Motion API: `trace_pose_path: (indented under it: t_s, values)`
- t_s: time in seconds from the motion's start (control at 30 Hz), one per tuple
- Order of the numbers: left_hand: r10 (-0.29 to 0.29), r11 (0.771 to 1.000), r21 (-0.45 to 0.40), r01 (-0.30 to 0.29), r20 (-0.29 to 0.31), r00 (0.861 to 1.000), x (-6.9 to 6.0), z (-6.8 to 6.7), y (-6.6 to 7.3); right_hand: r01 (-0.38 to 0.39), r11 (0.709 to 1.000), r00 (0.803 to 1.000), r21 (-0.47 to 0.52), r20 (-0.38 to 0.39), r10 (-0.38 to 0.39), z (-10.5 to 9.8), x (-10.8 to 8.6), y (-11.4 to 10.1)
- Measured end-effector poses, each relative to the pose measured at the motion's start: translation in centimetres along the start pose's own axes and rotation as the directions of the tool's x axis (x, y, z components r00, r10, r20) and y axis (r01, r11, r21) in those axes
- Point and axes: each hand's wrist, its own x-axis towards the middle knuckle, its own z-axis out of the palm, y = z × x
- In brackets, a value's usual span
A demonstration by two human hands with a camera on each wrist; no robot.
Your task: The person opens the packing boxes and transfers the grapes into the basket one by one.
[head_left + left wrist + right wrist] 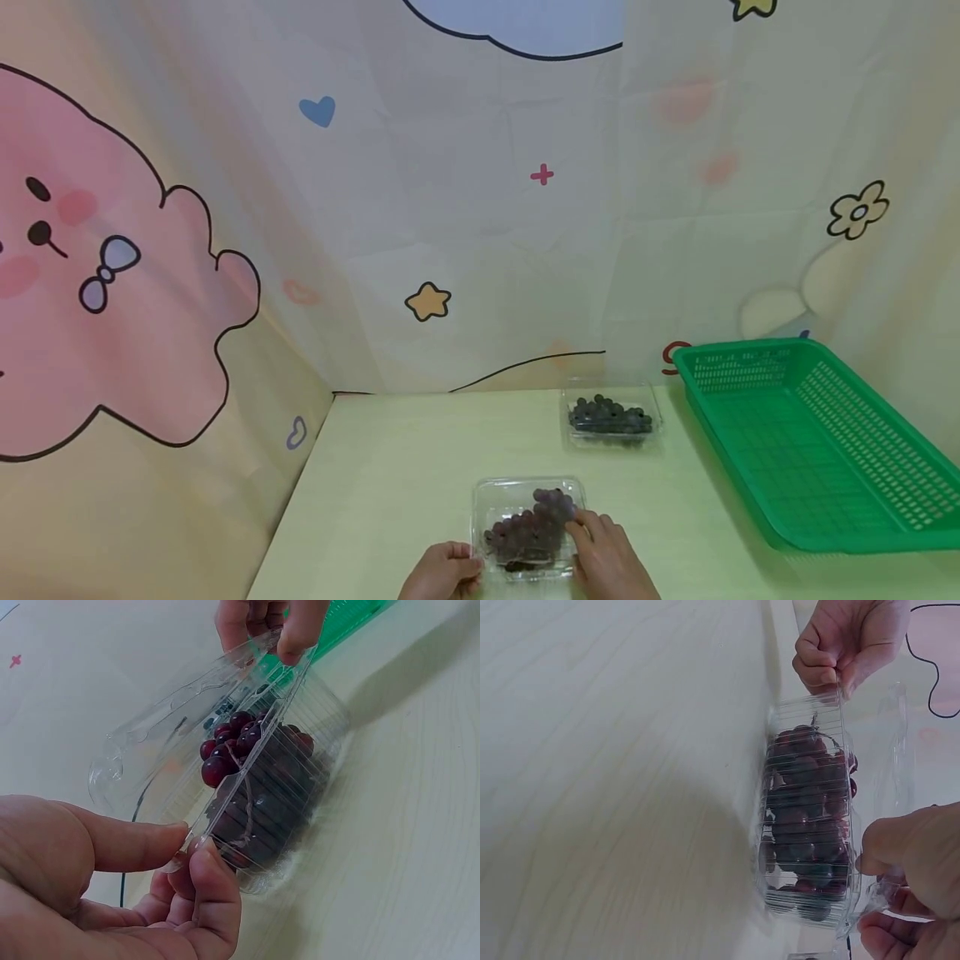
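A clear plastic clamshell box [491,492] of dark red grapes [525,533] rests on the table at the lower middle of the head view. My left hand [444,571] pinches its left rim between thumb and fingers; the left wrist view shows this left hand [142,877] close up. At the opposite side my right hand [609,554] grips the rim, with the thumb and fingers of that right hand [919,870] around the plastic. The lid [112,761] stands apart from the base in the left wrist view. Some of the right fingers are hidden.
Farther back on the table [390,450] is a second clear box of dark grapes [609,417]. A large green plastic basket [738,454] stands at the right. Behind the table hangs a printed curtain [465,208].
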Motion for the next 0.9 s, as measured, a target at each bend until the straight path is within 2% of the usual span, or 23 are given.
trace_pose_path:
  t_s: [0.13, 0.3, 0.53, 0.67, 0.77, 0.9]
  values:
    - [-0.005, 1.0, 0.022, 0.005, -0.008, 1.0, -0.1, 0.1, 0.3, 0.019, 1.0, 0.998, 0.007, -0.064, -0.019, 0.3, -0.2, 0.2]
    - [-0.017, 0.999, 0.047, 0.018, -0.02, 1.0, -0.1, 0.2, 0.4, 0.063, 0.998, 0.986, -0.006, -0.157, -0.063, 0.5, -0.3, 0.4]
    - [0.049, 0.998, 0.029, -0.048, -0.031, 0.998, -0.1, 0.3, 0.2, 0.024, 1.0, 0.984, -0.013, -0.175, -0.026, -0.3, 0.0, 0.6]
    - [0.051, 0.998, 0.028, -0.05, -0.033, 0.998, -0.4, 0.4, 0.4, 0.063, 0.998, 0.961, 0.027, -0.272, -0.053, -0.7, 0.6, 1.1]
    - [0.021, 0.999, 0.03, -0.02, -0.037, 0.999, -0.5, 0.4, 0.6, 0.09, 0.993, 0.943, 0.078, -0.328, -0.059, -0.9, 1.0, 1.4]
    - [-0.02, 0.999, 0.031, 0.022, -0.043, 0.999, -0.4, 0.4, 0.7, 0.058, 0.986, 0.952, 0.155, -0.307, -0.008, -1.4, 1.7, 1.7]
